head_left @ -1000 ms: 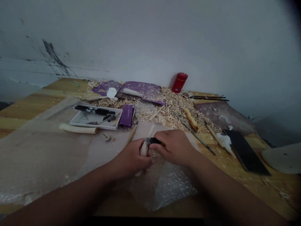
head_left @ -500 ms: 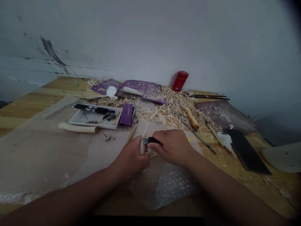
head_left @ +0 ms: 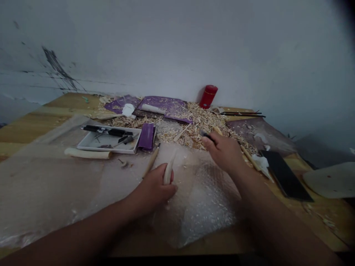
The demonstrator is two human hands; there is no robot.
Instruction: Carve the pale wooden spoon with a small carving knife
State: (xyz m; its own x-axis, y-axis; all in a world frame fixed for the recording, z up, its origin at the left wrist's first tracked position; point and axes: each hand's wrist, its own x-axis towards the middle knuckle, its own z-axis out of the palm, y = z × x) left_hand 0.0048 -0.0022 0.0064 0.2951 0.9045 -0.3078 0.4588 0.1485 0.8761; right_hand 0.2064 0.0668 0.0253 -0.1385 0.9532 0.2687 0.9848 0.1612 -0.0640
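My left hand (head_left: 156, 186) is closed round a pale, narrow piece of wood (head_left: 168, 171), whose tapered end points away from me. My right hand (head_left: 226, 152) grips a small carving knife (head_left: 207, 136) by its black handle, out over the wood shavings (head_left: 206, 120) and apart from the wood. Part of the handle is hidden in the fingers. Just left of the held wood lies a slim wooden-handled tool (head_left: 151, 161). Beneath both hands spreads clear bubble wrap (head_left: 210, 207).
A white tray (head_left: 107, 149) with black-handled tools stands left, beside a purple folded piece (head_left: 146, 136). In front of it lies a curved wood piece (head_left: 88, 153). A red canister (head_left: 208, 96) is by the wall. To the right lies a dark flat slab (head_left: 287, 175).
My right hand has carried the knife off the wood, forward and to the right, over the shavings. My left hand still holds the wood in nearly the same place.
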